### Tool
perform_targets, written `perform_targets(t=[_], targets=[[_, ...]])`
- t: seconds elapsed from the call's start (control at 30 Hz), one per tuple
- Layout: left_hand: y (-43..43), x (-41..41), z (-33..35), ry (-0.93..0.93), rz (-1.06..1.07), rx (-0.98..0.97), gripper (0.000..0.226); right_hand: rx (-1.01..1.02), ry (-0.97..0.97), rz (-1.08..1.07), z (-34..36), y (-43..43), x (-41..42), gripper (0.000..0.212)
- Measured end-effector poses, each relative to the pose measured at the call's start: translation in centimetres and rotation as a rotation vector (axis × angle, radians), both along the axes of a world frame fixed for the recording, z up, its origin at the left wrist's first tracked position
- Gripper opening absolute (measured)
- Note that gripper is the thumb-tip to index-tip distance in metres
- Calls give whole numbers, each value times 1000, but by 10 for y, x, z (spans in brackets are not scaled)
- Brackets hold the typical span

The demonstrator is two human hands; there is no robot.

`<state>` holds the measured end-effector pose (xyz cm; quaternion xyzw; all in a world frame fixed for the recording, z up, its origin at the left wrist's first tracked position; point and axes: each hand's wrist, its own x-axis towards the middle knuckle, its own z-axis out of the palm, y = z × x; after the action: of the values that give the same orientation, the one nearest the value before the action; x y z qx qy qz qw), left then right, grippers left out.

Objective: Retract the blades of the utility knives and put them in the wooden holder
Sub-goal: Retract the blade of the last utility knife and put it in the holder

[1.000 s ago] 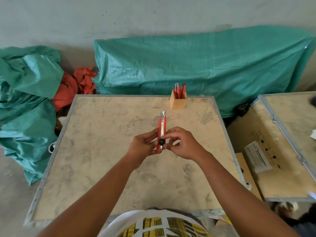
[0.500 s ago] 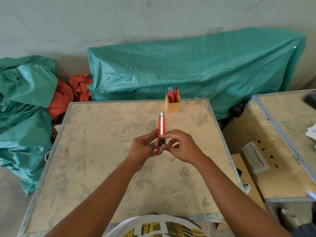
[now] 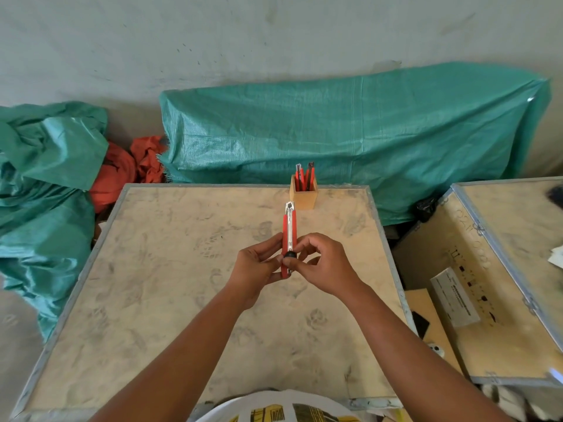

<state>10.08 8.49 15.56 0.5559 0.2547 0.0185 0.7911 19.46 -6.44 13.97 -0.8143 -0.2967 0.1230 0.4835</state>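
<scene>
I hold a red utility knife [image 3: 289, 226] upright above the middle of the table, its metal tip pointing away from me. My left hand [image 3: 257, 266] grips the lower body from the left. My right hand [image 3: 320, 264] pinches the knife's black slider knob near its lower end. Only a short metal tip shows at the top; I cannot tell how far the blade is out. A small wooden holder [image 3: 303, 197] stands at the table's far edge, just beyond the knife tip, with several red knives standing in it.
The table [image 3: 146, 300] is a stained board with a metal rim. Green tarps [image 3: 350, 132] and orange cloth [image 3: 122, 175] lie behind and to the left. A second crate-like surface [image 3: 499, 269] with a label sits to the right.
The camera has tipped, so the table sits lower in view. Both hands keep the same hold on the knife; the thumb stays on the slider knob.
</scene>
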Motion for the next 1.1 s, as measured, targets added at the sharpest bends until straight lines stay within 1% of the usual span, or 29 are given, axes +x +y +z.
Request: perform_targets(t=[0.07,0.13,0.33,0.47,0.6,0.8,0.87,0.93,1.03,1.1], targets=[[-4,5,1,-1,5,7,44,18,57,-1,2,-3,6,28],[-6,11,1,-4,-3,21,44,58,108,-13,1,-5,16,23],[-10,48,0,-2,-71,146,46,66,110,-79,0,-4,65,29],[-2,92,1,-7,-79,240,46,71,96,-91,5,4,109,31],[14,147,-1,-7,-58,268,44,87,69,-114,4,19,161,33],[46,230,-24,50,-23,480,41,101,18,-203,-21,48,235,30],[55,251,-31,67,-39,548,48,104,-20,-266,-37,59,254,29],[64,270,-45,123,-44,602,60,104,-76,-312,-55,69,268,29],[72,292,-69,228,-85,674,78,87,-168,-329,-81,82,283,28],[73,303,-82,281,-131,689,86,73,-219,-327,-96,87,289,29]])
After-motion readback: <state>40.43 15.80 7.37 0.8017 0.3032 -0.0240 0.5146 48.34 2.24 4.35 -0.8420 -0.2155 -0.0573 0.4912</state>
